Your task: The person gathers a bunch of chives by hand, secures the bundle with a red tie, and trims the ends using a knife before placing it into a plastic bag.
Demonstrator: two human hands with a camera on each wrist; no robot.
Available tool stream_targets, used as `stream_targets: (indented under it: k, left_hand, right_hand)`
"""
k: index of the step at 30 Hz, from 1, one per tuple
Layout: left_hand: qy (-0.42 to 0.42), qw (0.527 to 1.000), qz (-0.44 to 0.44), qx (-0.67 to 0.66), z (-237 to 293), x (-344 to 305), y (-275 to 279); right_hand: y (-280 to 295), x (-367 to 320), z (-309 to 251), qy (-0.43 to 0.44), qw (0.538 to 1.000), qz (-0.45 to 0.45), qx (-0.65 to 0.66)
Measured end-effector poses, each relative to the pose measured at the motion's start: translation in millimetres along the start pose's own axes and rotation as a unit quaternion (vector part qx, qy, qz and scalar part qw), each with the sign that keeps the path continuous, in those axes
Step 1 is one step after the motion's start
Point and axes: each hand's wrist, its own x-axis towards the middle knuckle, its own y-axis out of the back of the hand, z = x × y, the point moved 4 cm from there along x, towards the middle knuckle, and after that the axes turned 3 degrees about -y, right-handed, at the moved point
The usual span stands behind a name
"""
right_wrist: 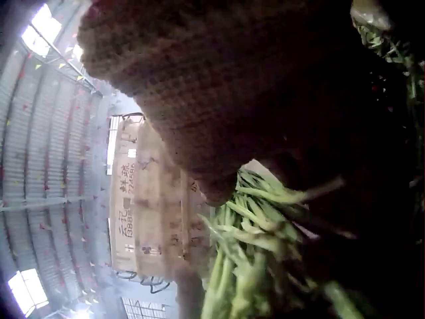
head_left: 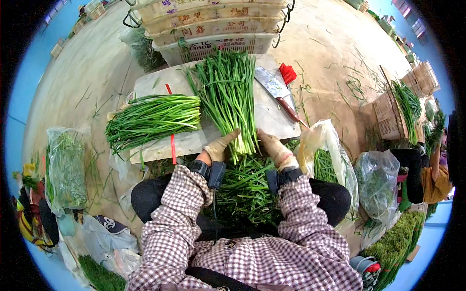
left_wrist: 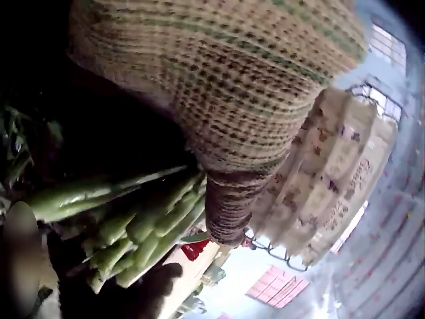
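A large bunch of Chinese chives (head_left: 225,92) lies on a pale board (head_left: 158,80), its cut stalk ends toward the body. My gloved left hand (head_left: 221,146) grips the left side of these ends, thumb across the top; the left wrist view shows the stalks (left_wrist: 149,232) beneath the knitted glove. On the opposite side my gloved right hand (head_left: 277,149) holds the same ends, with stalks (right_wrist: 252,246) showing under its thumb. Its other fingers are mostly hidden in shadow. Left of this bunch lies a second chive bunch (head_left: 153,119), crosswise over a red strip (head_left: 173,148).
A cleaver (head_left: 276,89) and a red bundle (head_left: 288,73) lie at the board's right. Stacked crates (head_left: 208,29) stand behind it. Loose greens (head_left: 247,194) fill the space between the knees. Plastic bags of greens (head_left: 67,169) flank the seat. Another person's arm (head_left: 436,162) shows far right.
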Motion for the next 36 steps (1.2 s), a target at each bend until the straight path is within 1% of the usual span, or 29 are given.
stream_targets:
  k: [1, 2, 3, 4, 5, 6, 7, 8, 9, 10, 11, 12, 14, 15, 16, 17, 18, 20, 22, 23, 24, 26, 27, 28, 30, 32, 33, 34, 36]
  left_hand:
    - [-0.055, 0.992, -0.073, 0.083, -7, 25, 18]
    - [-0.041, 0.989, -0.066, 0.126, -5, 34, 27]
    - [-0.026, 0.984, -0.059, 0.167, -3, 40, 33]
    - [-0.01, 0.977, -0.051, 0.208, -1, 45, 38]
    - [0.044, 0.963, -0.013, 0.265, 11, 37, 35]
    - [0.066, 0.9, 0.05, 0.428, 18, 50, 48]
    - [0.06, 0.879, 0.1, 0.463, 21, 59, 56]
    - [0.057, 0.861, 0.13, 0.488, 33, 56, 51]
    - [0.056, 0.843, 0.159, 0.511, 46, 52, 45]
    - [0.061, 0.832, 0.167, 0.525, 56, 49, 35]
    - [0.055, 0.838, 0.199, 0.505, 47, 60, 40]
    - [0.077, 0.853, 0.159, 0.491, 51, 64, 37]
    - [0.04, 0.866, 0.12, 0.484, 38, 101, 51]
    - [0.064, 0.898, 0.091, 0.426, 33, 108, 50]
    - [0.067, 0.903, 0.065, 0.419, 29, 124, 55]
    - [0.077, 0.912, 0.083, 0.395, 25, 126, 54]
    - [0.087, 0.919, 0.1, 0.37, 22, 128, 52]
    - [0.051, 0.908, 0.067, 0.411, 21, 131, 51]
    - [0.021, 0.956, -0.007, 0.292, 20, 115, 37]
    - [0.015, 0.942, 0.053, 0.33, 7, 128, 52]
    - [0.01, 0.947, 0.093, 0.307, 38, 66, 5]
    - [-0.044, 0.954, 0.086, 0.283, 22, 66, 8]
    - [-0.139, 0.951, 0.061, 0.27, 6, 79, 22]
    - [-0.231, 0.938, 0.035, 0.255, -5, 88, 31]
    - [-0.267, 0.911, 0.038, 0.311, 36, 32, -16]
    - [-0.29, 0.892, 0.02, 0.347, 53, 31, -25]
    - [-0.304, 0.88, 0.012, 0.366, 68, 30, -33]
    - [-0.336, 0.885, -0.035, 0.322, 82, 25, -42]
    - [-0.407, 0.882, -0.091, 0.22, 106, 13, -62]
  right_hand:
    - [6, 14, 3, -0.027, 0.999, -0.04, -0.003]
    - [3, 7, -11, -0.119, 0.99, -0.051, 0.051]
    - [-4, -6, -31, -0.14, 0.985, -0.068, 0.078]
    - [9, 15, -19, -0.157, 0.984, -0.077, 0.02]
    - [9, 15, -28, -0.145, 0.986, -0.082, 0.016]
    - [9, 15, -36, -0.135, 0.987, -0.088, 0.014]
    - [15, 36, -29, -0.147, 0.985, -0.085, -0.023]
    - [18, 43, -36, -0.118, 0.988, -0.042, -0.086]
    - [14, 47, -42, -0.123, 0.988, -0.053, -0.083]
    - [11, 49, -47, -0.127, 0.987, -0.065, -0.079]
    - [5, 51, -49, -0.147, 0.987, -0.037, -0.059]
    - [1, 59, -51, -0.132, 0.985, -0.046, -0.097]
    - [-4, 70, -53, -0.098, 0.979, -0.06, -0.17]
    - [-8, 55, -68, -0.074, 0.976, -0.072, -0.194]
    - [-11, 63, -61, -0.08, 0.978, -0.084, -0.175]
    - [-14, 77, -49, -0.083, 0.98, -0.096, -0.156]
    - [-18, 79, -49, -0.086, 0.981, -0.108, -0.137]
    - [-18, 70, -52, -0.024, 0.984, -0.122, -0.129]
    - [-28, 35, -82, 0.041, 0.985, -0.095, -0.137]
    - [-31, 36, -76, 0.045, 0.989, -0.113, -0.084]
    - [-31, 45, -65, 0.043, 0.987, -0.058, -0.144]
    - [-35, 31, -56, 0.174, 0.976, 0.049, -0.121]
    - [-36, 2, -75, 0.172, 0.965, 0.085, -0.181]
    - [-38, -4, -74, 0.167, 0.977, 0.066, -0.115]
    - [-33, -1, -73, 0.266, 0.95, 0.087, -0.136]
    - [-28, -19, -100, 0.32, 0.935, 0.09, -0.126]
    - [-26, -17, -108, 0.29, 0.946, 0.093, -0.114]
    - [-22, -11, -112, 0.343, 0.937, 0.049, -0.032]
    - [-20, -23, -140, 0.409, 0.911, 0.047, -0.037]
